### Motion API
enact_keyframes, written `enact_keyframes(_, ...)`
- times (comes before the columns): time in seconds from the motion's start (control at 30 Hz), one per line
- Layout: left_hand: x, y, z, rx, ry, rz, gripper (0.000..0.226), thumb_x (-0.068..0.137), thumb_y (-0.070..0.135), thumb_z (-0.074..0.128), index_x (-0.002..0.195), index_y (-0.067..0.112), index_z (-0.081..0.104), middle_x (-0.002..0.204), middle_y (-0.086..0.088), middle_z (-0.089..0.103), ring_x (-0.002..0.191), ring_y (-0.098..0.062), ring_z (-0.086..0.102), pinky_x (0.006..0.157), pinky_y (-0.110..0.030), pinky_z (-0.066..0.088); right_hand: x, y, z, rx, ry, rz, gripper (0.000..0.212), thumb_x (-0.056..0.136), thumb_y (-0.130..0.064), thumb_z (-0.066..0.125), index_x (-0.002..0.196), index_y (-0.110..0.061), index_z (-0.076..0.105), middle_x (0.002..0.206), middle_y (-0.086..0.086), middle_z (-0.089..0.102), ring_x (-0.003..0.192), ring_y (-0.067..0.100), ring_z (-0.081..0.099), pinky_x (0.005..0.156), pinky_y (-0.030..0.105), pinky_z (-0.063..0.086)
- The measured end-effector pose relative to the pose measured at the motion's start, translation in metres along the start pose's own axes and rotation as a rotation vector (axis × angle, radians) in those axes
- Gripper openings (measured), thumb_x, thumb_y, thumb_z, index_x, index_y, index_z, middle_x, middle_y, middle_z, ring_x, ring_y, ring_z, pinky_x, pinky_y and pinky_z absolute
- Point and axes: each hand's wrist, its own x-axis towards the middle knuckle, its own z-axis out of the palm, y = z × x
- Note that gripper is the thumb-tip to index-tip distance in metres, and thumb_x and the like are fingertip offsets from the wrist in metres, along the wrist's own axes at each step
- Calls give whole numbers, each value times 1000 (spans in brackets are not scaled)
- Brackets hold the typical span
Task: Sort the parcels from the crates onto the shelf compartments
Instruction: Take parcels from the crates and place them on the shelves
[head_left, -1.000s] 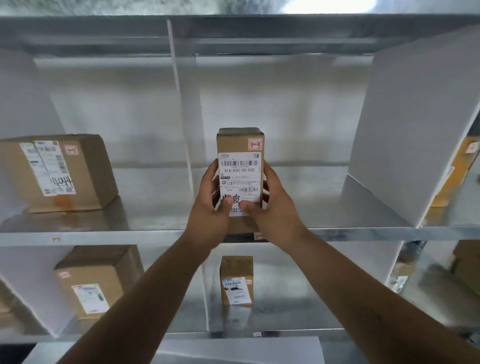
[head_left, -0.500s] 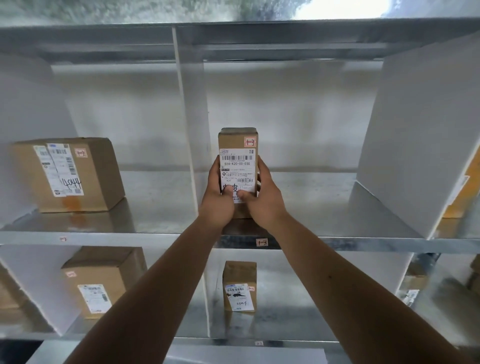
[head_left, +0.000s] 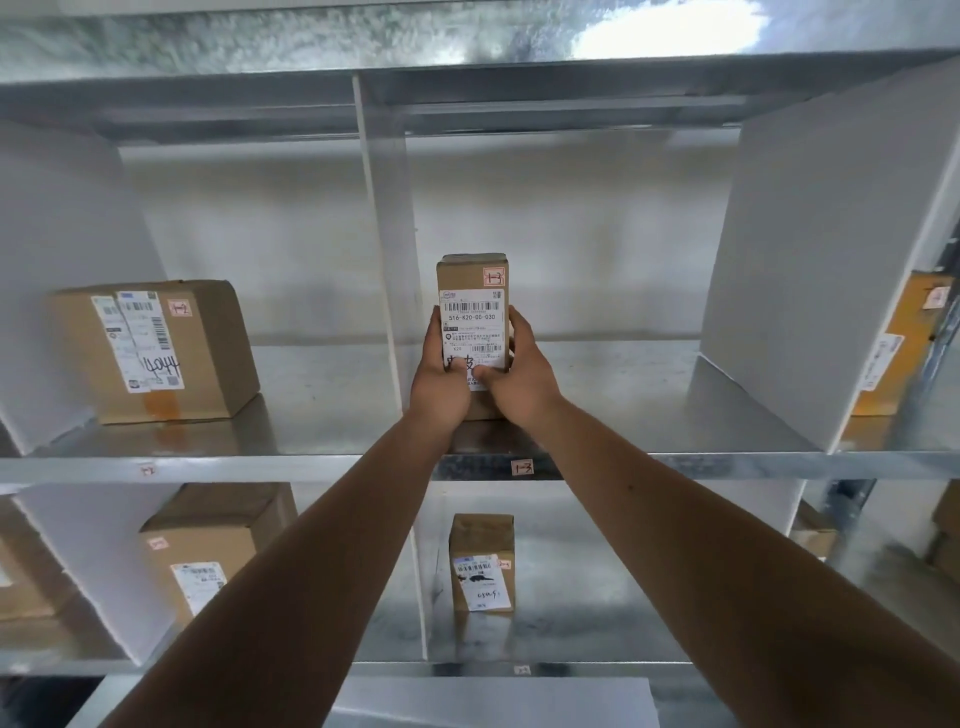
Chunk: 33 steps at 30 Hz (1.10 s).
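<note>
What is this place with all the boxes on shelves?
Probably a parcel sorting room or warehouse: a metal shelf split by white dividers, cardboard parcels with barcode labels, and a number tag, 1-3, on the shelf edge, matching the held parcel.

Soft, fairly bright, even light fills the frame. A blown-out white glare patch sits at the upper right, on the mottled metal shelf top (head_left: 311, 41). The middle shelf board (head_left: 623, 400) shows a dull sheen, with a dark shadow under the parcel (head_left: 471, 291) at centre, whose label prints sharp. Wide-angle distortion tilts the dividers (head_left: 810, 249) outward at both sides; the edges look soft.
</note>
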Motion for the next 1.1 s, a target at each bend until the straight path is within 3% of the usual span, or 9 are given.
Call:
enact_keyframes(0.23,-26,7,-3,71,49,-132,67,110,14,49,168,31,19,159,1,51,140,-26,53,111,-31,41,-30,-12,-10,32,3,157,103,99,-16,73,170,-30,0,161,9,49,142,29,53,109,33,43)
enact_keyframes(0.33,-43,6,-5,16,37,-102,62,101,13,58,157,33,44,141,4,67,128,-24,64,112,-39,51,-59,-15,-11,71,55,100,81,98,-16,74,165,-27,28,158,4,51,135,19,55,107,26,45)
enact_keyframes(0.4,-55,1,-8,-97,17,-91,53,93,10,60,143,27,59,127,4,74,116,-22,72,100,-42,60,-79,-11,-5,51,73,-24,55,101,-15,70,151,-24,50,150,-2,59,125,8,57,106,17,49)
enact_keyframes(0.53,-98,5,-20,-307,10,-37,31,98,12,60,124,20,74,122,-6,77,112,-25,74,93,-38,62,-109,-9,8,153,55,-108,28,103,-19,68,131,-19,67,136,-5,69,123,14,67,109,43,56)
enact_keyframes(0.67,-140,-9,-41,-411,84,-64,36,92,19,69,127,14,69,128,-13,72,116,-33,72,98,-49,60,-138,-8,22,298,-49,-62,37,96,-34,72,131,-24,65,129,-9,72,118,13,70,102,37,60)
enact_keyframes(0.8,-178,-18,-68,-284,187,-35,21,111,18,50,121,24,67,117,5,76,113,-16,73,93,-33,60,-164,1,40,397,-176,-38,32,101,-23,72,130,-31,61,133,-11,70,120,7,68,97,15,55)
enact_keyframes(0.9,-208,-26,-90,-186,282,-81,23,106,32,55,126,26,65,127,4,73,117,-16,72,101,-36,58,-184,11,69,490,-295,60,30,101,-30,70,130,-35,61,135,-21,67,125,5,66,107,22,53)
enact_keyframes(1.0,-234,-35,-123,-135,413,-139,22,107,30,56,125,25,67,125,5,75,118,-22,71,105,-46,56,-202,18,103,555,-413,126,25,101,-32,69,125,-39,64,123,-34,69,123,-1,65,111,32,54)
enact_keyframes(1.1,-259,-44,-161,-199,526,-268,21,110,23,54,124,28,68,120,10,77,114,-19,74,105,-47,56,-220,11,132,575,-520,132,25,96,-39,71,121,-43,66,126,-28,71,122,1,67,111,37,55)
